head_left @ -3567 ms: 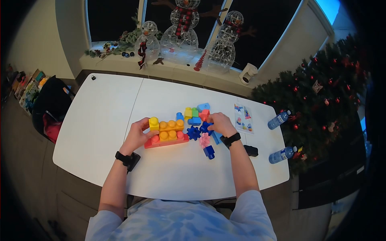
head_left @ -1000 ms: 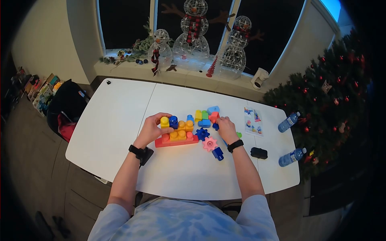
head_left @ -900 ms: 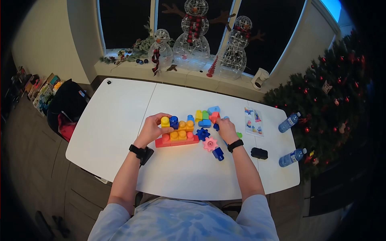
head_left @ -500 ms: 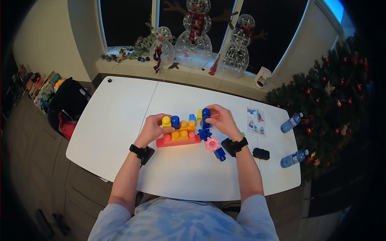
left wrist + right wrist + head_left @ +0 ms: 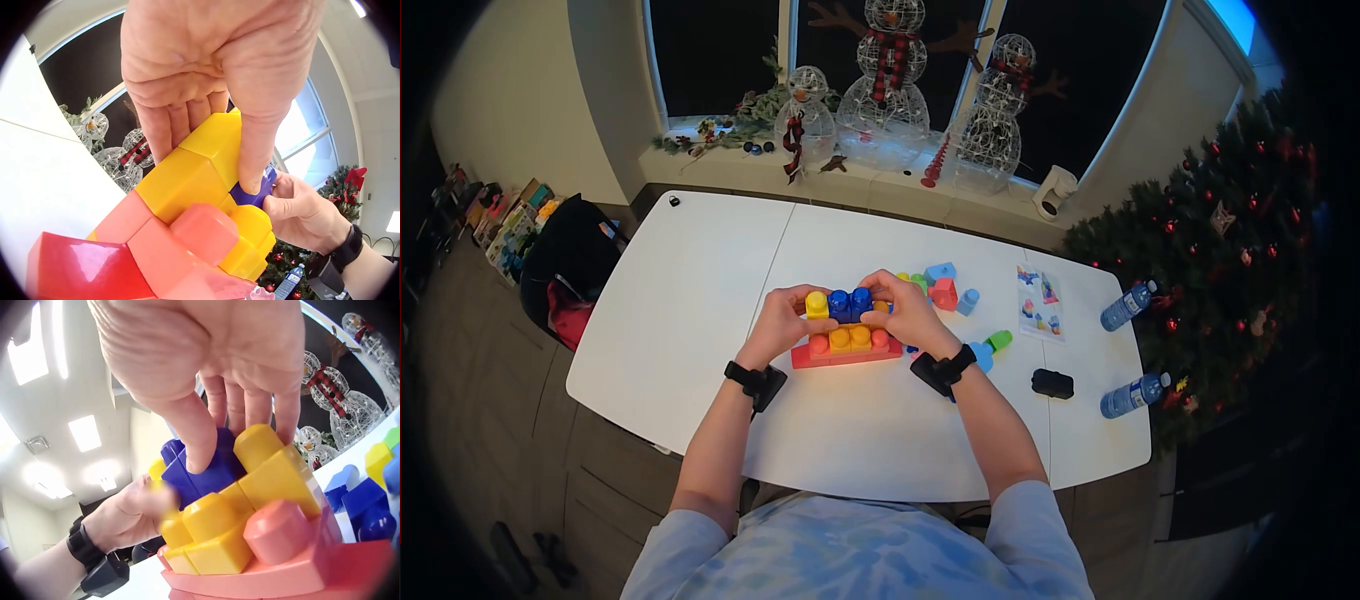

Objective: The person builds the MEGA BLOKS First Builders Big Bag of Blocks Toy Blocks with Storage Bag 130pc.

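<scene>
As left hand (image 5: 780, 322) grips yellow block (image 5: 816, 305), right hand (image 5: 907, 316) pinches blue block (image 5: 861, 304).
Between the hands stands another dark-blue block (image 5: 838, 305).

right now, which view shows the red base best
The head view: the red base shows its front end to end there. Both wrist views show only part, close up, cut off by the picture's edge.
</scene>
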### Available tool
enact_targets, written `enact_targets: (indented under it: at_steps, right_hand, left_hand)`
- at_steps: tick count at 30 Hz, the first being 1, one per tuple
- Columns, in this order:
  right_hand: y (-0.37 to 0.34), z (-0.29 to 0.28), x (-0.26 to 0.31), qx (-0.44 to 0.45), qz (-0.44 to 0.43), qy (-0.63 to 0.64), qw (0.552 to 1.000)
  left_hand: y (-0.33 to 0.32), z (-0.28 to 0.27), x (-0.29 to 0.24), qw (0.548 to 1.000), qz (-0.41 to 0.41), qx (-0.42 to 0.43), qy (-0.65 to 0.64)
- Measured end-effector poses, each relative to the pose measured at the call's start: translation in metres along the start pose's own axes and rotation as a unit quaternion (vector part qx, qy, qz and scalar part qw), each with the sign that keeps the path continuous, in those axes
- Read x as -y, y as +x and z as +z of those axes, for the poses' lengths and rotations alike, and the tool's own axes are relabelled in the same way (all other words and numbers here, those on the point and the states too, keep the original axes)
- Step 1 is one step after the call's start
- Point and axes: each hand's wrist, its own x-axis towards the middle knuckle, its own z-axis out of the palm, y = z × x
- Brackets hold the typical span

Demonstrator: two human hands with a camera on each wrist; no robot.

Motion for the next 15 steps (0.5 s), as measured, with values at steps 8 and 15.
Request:
enact_targets:
  at_steps: [8, 15]
  right_hand:
    - [-0.003, 0.008, 0.001, -0.038, -0.013, -0.045, 0.998]
    - [-0.001, -0.002, -0.002, -0.011, -0.022, -0.086, 0.996]
  left_hand:
    - [0.001, 0.001, 0.000, 1.000, 0.003, -0.003, 0.018]
    - [0.000, 0.000, 0.002, 1.000, 0.006, -0.005, 0.021]
